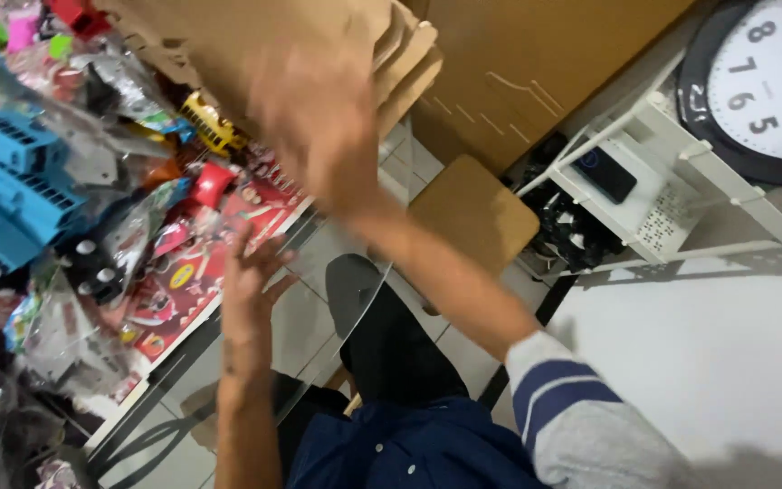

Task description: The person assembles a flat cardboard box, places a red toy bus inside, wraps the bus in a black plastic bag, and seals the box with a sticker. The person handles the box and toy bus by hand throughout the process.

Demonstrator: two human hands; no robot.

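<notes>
two bare hands show in the head view. right hand (319, 122), blurred, is raised with fingers spread, holding nothing, against the flat cardboard sheets (255, 41). left hand (251, 276) hovers open and empty at the edge of the glass table (319, 272), beside the red toy package (201, 263).
</notes>
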